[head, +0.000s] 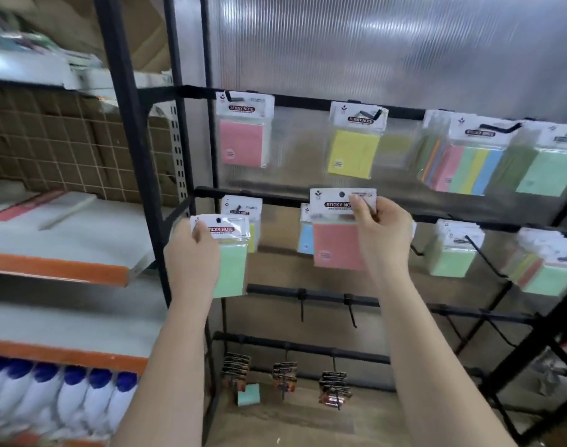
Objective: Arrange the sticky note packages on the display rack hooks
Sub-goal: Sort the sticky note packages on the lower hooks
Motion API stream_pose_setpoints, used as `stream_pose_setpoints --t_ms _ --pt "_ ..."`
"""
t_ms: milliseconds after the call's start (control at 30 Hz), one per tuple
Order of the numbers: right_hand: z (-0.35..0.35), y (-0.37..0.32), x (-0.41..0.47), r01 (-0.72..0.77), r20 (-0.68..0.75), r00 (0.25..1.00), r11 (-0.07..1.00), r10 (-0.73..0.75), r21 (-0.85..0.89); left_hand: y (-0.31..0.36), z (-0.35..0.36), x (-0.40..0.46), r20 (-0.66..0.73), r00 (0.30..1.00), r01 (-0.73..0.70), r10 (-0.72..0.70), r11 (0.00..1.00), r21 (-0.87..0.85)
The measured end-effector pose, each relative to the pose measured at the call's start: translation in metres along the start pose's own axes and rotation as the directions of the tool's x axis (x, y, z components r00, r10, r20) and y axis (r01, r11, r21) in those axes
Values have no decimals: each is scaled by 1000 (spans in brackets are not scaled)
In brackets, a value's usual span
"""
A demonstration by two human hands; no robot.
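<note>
My left hand (191,253) grips a green sticky note package (232,269) by its white header, in front of the rack's left post. My right hand (382,230) pinches the header of a pink sticky note package (337,243), held up before the second rail of the black display rack (269,196). Behind the pink one hangs a blue package (305,240); behind the green one, a yellow-edged package (241,208). On the top rail hang a pink package (243,137), a yellow one (353,150) and multicolour ones (469,162).
Green packages (453,253) hang at the right of the second rail. Bare hooks (351,312) stick out from the third rail. Dark carded items (333,388) hang on the bottom rail; a green pad (248,394) lies on the floor. Shelves with white bottles (65,398) stand at the left.
</note>
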State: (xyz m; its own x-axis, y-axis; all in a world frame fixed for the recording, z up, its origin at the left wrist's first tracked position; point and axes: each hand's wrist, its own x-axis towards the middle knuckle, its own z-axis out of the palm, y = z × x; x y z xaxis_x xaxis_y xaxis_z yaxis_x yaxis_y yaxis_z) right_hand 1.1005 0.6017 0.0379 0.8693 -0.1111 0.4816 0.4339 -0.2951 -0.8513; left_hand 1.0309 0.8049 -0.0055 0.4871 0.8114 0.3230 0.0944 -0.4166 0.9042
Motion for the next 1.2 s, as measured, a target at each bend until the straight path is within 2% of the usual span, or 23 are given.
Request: stream_pose_setpoints --t_ms 200,400,567,933,1200 --pt "56 -28 29 85 35 995 992 -88 89 -7 -16 22 -164 986 -31 34 999 24" --pt "108 -67 47 237 5 970 957 -241 166 -15 -28 47 -235 965 -108 115 993 43" --pt "141 -86 49 317 -22 946 910 -323 266 -23 -31 66 -271 950 -173 158 984 -32" --pt "170 -90 63 240 -39 971 944 -238 227 -21 -30 81 -262 939 -259 222 959 -115" --pt "183 -79 90 133 15 990 974 -138 184 -21 -26 92 -258 926 -316 276 940 -127"
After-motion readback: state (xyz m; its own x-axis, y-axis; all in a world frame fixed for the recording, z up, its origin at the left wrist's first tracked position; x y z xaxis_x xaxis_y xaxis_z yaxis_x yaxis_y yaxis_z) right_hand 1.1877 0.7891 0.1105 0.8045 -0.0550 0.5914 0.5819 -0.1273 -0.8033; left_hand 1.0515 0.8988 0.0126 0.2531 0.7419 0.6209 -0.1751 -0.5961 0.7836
